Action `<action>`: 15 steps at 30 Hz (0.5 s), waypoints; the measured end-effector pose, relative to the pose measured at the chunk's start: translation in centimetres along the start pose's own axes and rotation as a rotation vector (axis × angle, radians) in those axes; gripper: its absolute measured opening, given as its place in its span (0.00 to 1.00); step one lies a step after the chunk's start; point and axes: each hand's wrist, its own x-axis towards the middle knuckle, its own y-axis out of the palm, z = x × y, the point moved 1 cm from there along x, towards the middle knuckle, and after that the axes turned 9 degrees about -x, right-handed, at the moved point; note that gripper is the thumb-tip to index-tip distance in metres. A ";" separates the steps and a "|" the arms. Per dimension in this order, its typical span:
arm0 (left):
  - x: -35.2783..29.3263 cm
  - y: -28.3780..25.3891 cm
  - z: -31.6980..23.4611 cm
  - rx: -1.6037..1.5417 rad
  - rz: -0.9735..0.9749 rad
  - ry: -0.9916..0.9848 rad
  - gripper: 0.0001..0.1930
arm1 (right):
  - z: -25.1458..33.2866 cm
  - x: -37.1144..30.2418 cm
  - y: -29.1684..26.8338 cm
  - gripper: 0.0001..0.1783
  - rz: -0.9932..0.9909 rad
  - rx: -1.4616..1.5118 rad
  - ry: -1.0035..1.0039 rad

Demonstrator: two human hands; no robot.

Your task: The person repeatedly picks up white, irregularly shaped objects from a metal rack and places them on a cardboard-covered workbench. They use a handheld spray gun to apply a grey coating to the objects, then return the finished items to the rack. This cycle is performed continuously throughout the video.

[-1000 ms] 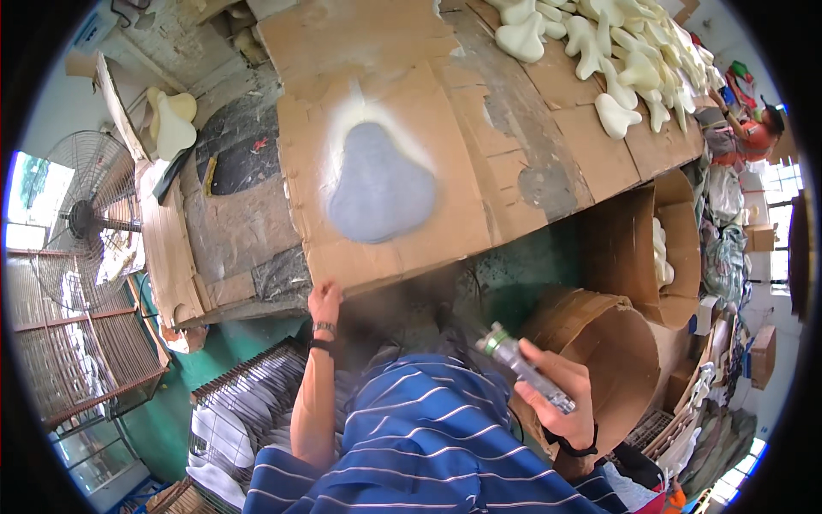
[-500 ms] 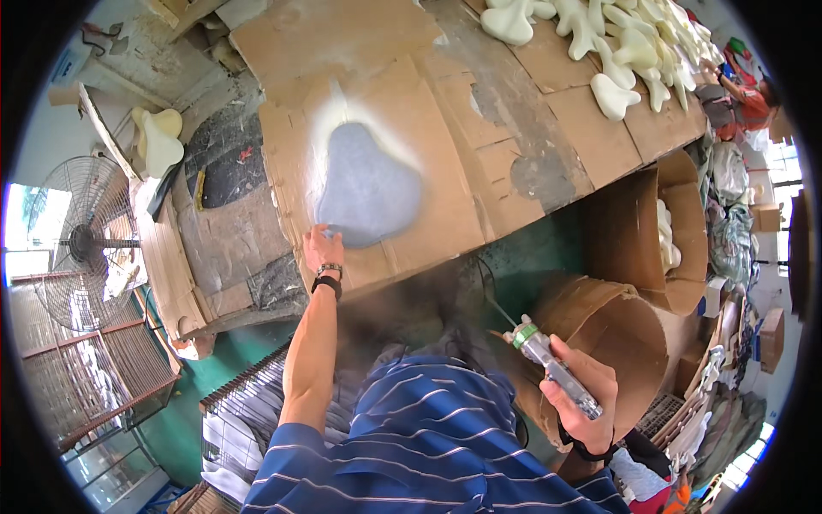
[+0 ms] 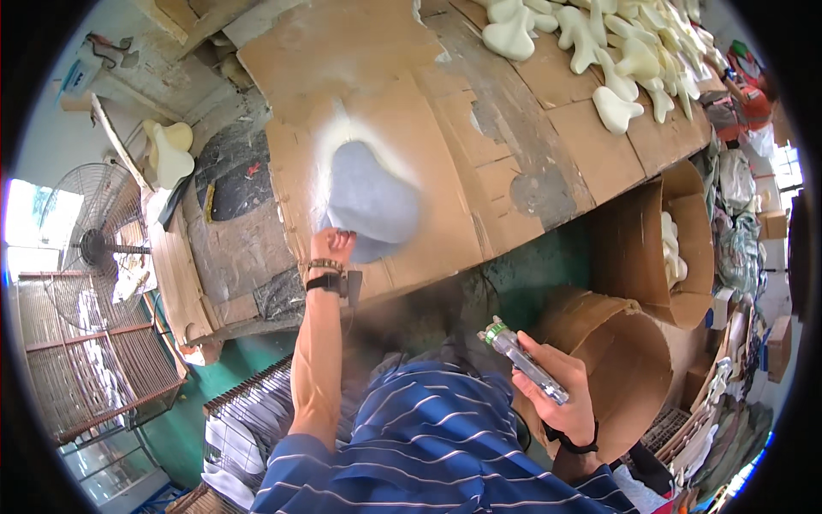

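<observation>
Nearest the torso, the right hand (image 3: 562, 384) is clamped around a metallic tool with a green collar (image 3: 519, 353), held off the table edge, presumably to keep its tip away from the work. Ahead, the left hand (image 3: 332, 247) is closed on the near-left margin of a grey pad (image 3: 377, 190), which lies on a cardboard sheet (image 3: 454, 214) with that margin raised, likely for finger purchase. Beyond, to the right, cream moulded pieces (image 3: 634, 60) are heaped, seemingly to stay apart from the pad.
</observation>
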 end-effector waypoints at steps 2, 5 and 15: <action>1.5 2.0 -2.1 0.276 0.196 0.226 0.06 | 0.2 0.6 0.2 0.35 0.044 0.000 -0.028; -1.5 13.4 1.3 0.100 0.271 0.259 0.03 | -0.4 1.3 0.7 0.34 0.056 -0.035 -0.007; -22.5 21.5 -5.3 0.028 0.729 0.521 0.10 | 0.6 5.1 4.7 0.28 0.168 -0.075 -0.157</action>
